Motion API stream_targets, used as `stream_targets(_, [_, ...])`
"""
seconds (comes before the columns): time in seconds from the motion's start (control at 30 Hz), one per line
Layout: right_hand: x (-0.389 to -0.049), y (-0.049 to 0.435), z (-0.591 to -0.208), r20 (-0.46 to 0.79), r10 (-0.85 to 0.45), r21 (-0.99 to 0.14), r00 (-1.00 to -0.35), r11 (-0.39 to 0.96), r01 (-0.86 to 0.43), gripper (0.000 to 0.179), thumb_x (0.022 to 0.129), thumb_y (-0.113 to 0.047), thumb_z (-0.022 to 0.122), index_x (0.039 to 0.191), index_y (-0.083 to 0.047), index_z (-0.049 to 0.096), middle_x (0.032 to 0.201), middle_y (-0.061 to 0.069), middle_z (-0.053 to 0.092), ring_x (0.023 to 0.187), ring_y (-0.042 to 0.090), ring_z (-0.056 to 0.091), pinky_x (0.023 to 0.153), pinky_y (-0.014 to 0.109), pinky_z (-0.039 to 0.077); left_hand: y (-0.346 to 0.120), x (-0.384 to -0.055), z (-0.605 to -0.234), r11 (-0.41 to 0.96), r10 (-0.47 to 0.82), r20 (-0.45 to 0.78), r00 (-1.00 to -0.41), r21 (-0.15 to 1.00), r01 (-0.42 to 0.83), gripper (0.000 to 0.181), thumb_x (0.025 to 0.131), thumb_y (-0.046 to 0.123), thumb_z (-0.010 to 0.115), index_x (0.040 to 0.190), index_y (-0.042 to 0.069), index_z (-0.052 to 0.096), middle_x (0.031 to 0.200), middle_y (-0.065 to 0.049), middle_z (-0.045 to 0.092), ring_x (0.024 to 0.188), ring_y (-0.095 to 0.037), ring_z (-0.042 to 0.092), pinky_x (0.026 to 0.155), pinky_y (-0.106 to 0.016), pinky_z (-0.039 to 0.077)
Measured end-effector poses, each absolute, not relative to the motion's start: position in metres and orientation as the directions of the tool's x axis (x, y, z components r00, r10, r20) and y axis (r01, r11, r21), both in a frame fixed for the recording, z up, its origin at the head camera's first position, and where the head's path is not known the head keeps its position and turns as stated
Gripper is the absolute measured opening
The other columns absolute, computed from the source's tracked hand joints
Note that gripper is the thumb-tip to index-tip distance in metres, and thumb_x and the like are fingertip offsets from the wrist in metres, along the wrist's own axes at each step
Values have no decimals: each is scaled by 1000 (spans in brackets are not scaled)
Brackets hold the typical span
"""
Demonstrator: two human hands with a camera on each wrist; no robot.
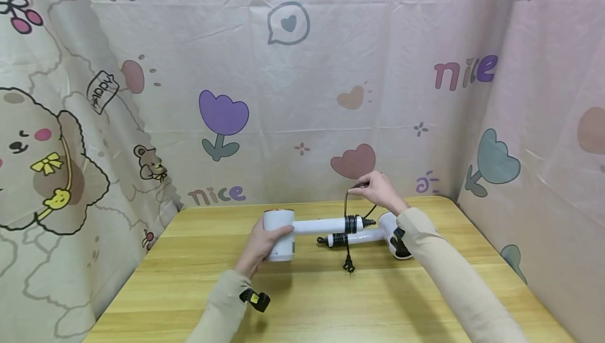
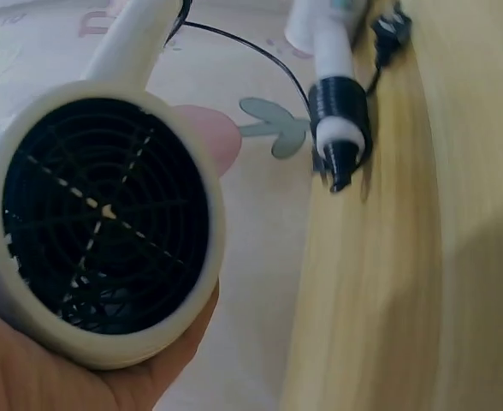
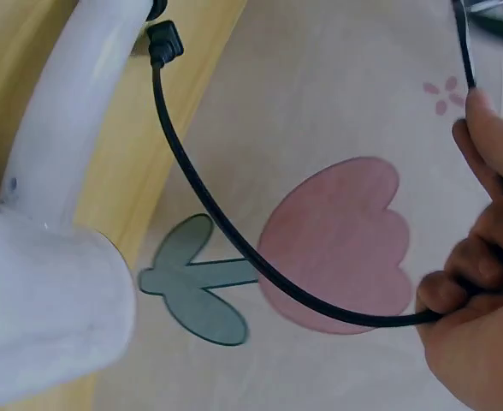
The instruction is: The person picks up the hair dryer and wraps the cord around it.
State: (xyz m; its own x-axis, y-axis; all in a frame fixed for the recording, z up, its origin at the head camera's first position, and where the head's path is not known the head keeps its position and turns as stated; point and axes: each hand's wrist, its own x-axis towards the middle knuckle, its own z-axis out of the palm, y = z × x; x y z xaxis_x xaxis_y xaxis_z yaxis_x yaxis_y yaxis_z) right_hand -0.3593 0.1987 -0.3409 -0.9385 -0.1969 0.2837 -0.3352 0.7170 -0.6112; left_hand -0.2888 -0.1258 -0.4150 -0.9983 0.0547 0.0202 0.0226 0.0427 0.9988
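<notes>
My left hand [image 1: 260, 243] grips a white hair dryer [image 1: 282, 251] around its barrel, thumb on the near side. Its handle points right, with black cord [image 1: 351, 224] wound around the handle's end. Above that end, my right hand [image 1: 378, 190] pinches a length of the cord, which arcs down toward the handle. The right wrist view shows the cord [image 3: 260, 272] running into curled fingers [image 3: 474, 265]. In the left wrist view, the dryer's dark round grille [image 2: 106, 214] faces the camera, my palm beneath it.
A second white hair dryer [image 1: 371, 235] lies on the wooden table [image 1: 321, 306] just behind, its own cord [image 1: 337, 240] wrapped around its handle. A black plug [image 1: 348, 264] shows just below the handles. A printed curtain [image 1: 293, 96] stands behind and at both sides.
</notes>
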Motion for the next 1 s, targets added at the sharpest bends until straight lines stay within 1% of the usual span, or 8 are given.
stream_targets(0.13, [-353, 193, -342, 381, -221, -501, -898, 767, -402, 19, 85, -34, 77, 92, -17, 80, 87, 1, 77, 63, 9, 63, 59, 27, 51, -123, -288, -412, 221, 8, 76, -997, 972, 76, 85, 68, 32, 89, 135, 10, 41, 117, -17, 58, 93, -27, 63, 73, -39, 59])
stream_targets(0.27, [-346, 187, -345, 491, -245, -356, -836, 819, -450, 17, 83, -35, 78, 90, -19, 80, 84, 0, 77, 65, 11, 69, 60, 30, 54, -121, -288, -410, 372, -38, 151, -988, 920, 126, 90, 65, 35, 90, 136, 7, 40, 113, -17, 60, 93, -28, 62, 73, -38, 58])
stream_targets(0.43, [-337, 180, -346, 542, -273, -213, -795, 870, -444, 18, 82, -36, 78, 89, -19, 80, 88, 2, 77, 62, 15, 68, 52, 29, 51, -120, -289, -411, 430, -121, 201, -972, 893, 131, 92, 64, 34, 90, 136, 6, 40, 106, -17, 64, 86, -28, 64, 68, -37, 59])
stream_targets(0.6, [-330, 172, -350, 520, -267, -234, -811, 869, -436, 23, 84, -35, 75, 94, -14, 80, 91, 6, 77, 44, 9, 52, 41, 25, 40, -118, -292, -415, 448, -193, 258, -947, 882, 149, 88, 67, 36, 88, 135, 7, 40, 101, -18, 64, 80, -27, 65, 61, -34, 57])
stream_targets(0.67, [-328, 169, -353, 524, -263, -241, -810, 867, -437, 22, 85, -34, 74, 94, -14, 80, 89, 5, 77, 47, 10, 57, 43, 27, 44, -117, -292, -416, 455, -222, 299, -928, 874, 172, 88, 67, 36, 87, 135, 7, 40, 100, -18, 65, 78, -28, 65, 60, -34, 56])
stream_targets(0.77, [-326, 165, -357, 542, -259, -236, -799, 866, -441, 21, 86, -33, 73, 94, -15, 80, 89, 4, 77, 62, 17, 69, 54, 32, 53, -115, -293, -419, 450, -262, 350, -900, 869, 207, 88, 67, 34, 89, 136, 9, 40, 99, -17, 65, 79, -28, 65, 60, -34, 56])
stream_targets(0.83, [-325, 162, -359, 553, -256, -233, -793, 866, -442, 20, 87, -32, 72, 94, -15, 80, 89, 4, 77, 71, 21, 72, 60, 34, 56, -114, -293, -421, 446, -281, 386, -879, 863, 237, 89, 66, 31, 89, 137, 11, 40, 101, -16, 65, 80, -29, 65, 62, -33, 56])
stream_targets(1.0, [-320, 157, -360, 564, -246, -263, -788, 851, -454, 18, 89, -27, 70, 95, -13, 79, 88, 4, 77, 67, 21, 70, 57, 33, 54, -111, -293, -423, 490, -306, 499, -811, 813, 315, 90, 66, 30, 89, 139, 13, 39, 106, -13, 63, 84, -29, 63, 64, -35, 54])
